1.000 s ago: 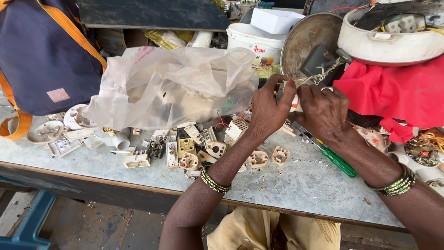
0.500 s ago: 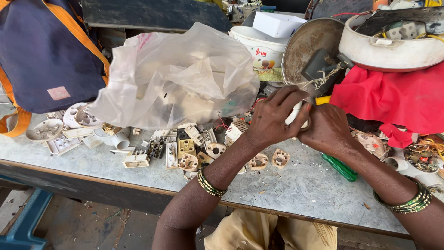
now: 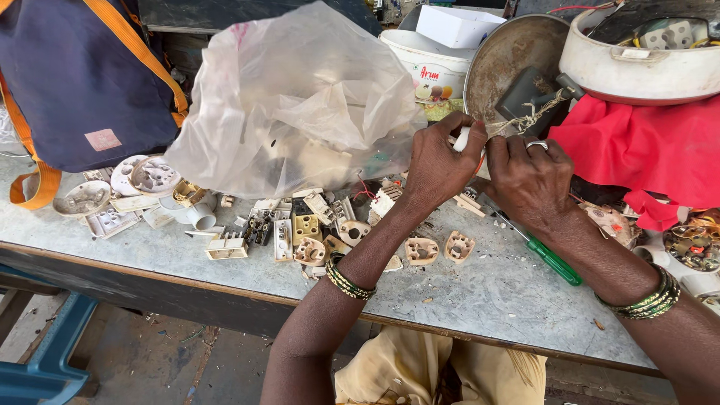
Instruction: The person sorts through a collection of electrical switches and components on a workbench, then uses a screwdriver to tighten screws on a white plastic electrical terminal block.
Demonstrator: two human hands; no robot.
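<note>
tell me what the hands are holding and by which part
The left hand pinches a small white piece by its lower end; the right hand closes against it. What the piece is cannot be told.

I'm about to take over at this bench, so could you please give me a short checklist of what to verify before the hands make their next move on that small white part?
1. Grip: left hand and right hand both close on the small white part - ok.
2. Which face of the part is turned up: hidden by fingers - cannot tell.
3. Tool in reach: green-handled screwdriver lies on the table under the right wrist, unheld - ok.
4. Loose socket parts lie scattered beside the left forearm, easy to knock - not ok.
5. Plastic bag stands close behind the left hand; whether they touch - cannot tell.
</note>
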